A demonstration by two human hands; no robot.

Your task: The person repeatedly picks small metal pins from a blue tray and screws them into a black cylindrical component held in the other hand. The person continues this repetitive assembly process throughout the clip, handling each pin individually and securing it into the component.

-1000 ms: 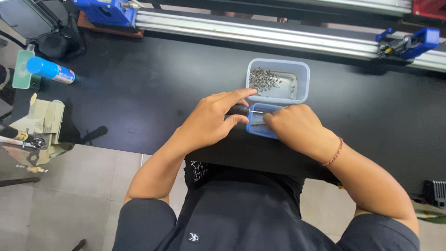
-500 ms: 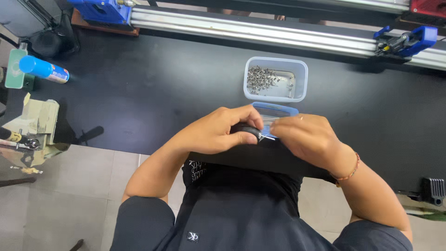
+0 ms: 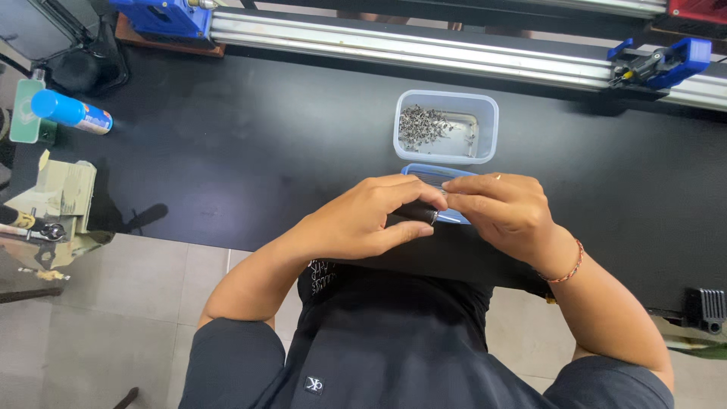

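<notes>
1. The left hand [image 3: 363, 220] is curled around a small dark cylinder [image 3: 413, 213], thumb underneath and fingers over the top, gripping it just above the near edge of the desk [image 3: 227, 136].
2. The right hand [image 3: 503, 208] meets the left at the cylinder's right end, where a short metal tip shows. Its thumb and forefinger are pinched together at that tip; whatever they pinch is too small to make out.
3. Both hands hover over a blue lid [image 3: 439, 176] that lies flat on the desk, mostly hidden under the fingers.
4. Just beyond the lid, farther from the person, stands an open clear plastic tub [image 3: 485, 121] with a pale blue rim. A heap of small grey metal parts [image 3: 420, 125] lies in its left half; the right half shows bare bottom.
5. A thin red and orange bracelet [image 3: 568, 266] circles the right wrist.
6. The desk top is black and matte. Along its far edge runs a long silver rail [image 3: 379, 45], with a blue clamp [image 3: 666, 60] at the right end and a blue fixture [image 3: 163, 14] at the left.
7. At the far left of the desk lies a spray can [image 3: 68, 112] with a blue cap, on its side, beside a green object [image 3: 23, 113].
8. The person wears a dark shirt; the floor [image 3: 151, 280] below the desk is pale tile.
</notes>
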